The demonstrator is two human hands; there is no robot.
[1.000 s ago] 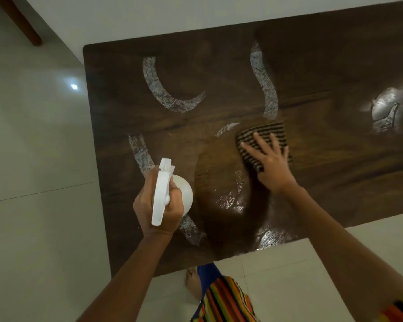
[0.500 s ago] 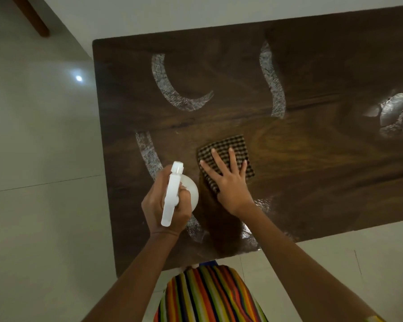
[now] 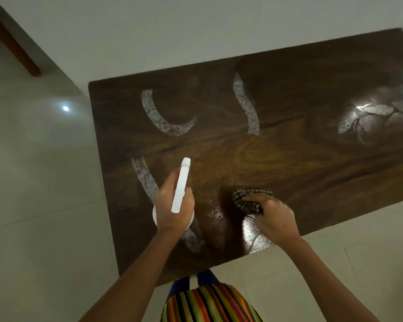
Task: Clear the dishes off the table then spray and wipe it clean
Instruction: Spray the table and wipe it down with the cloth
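Bunched in the right hand [image 3: 273, 218], the checked cloth [image 3: 250, 201] is pinched between curled fingers and pressed against the dark wooden table [image 3: 300, 163] near its front edge. The left hand [image 3: 172, 205] is closed around a white spray bottle [image 3: 180, 185], held just above the tabletop with the nozzle pointing away from the person, over the wood. No dishes show anywhere on the visible surface, so clearing looks done and the work is at the spray-and-wipe stage.

From the head view, several pale foamy streaks [image 3: 163, 115] lie unwiped across the far and left parts of the table, with another wet patch well apart toward the right end, and a glossy wet sheen sits just beside the cloth at the near edge.

The likely trouble is coverage. A crumpled cloth touches less wood than a flat one, so it may smear cleaner into streaks rather than lift it. Wiping so close to the edge could push liquid off onto the tiled floor [image 3: 44, 228] (a slip risk right where the person stands). The far streaks may dry into marks if left long. With one hand occupied by the bottle, a stray squeeze would add more spray than the cloth can absorb.
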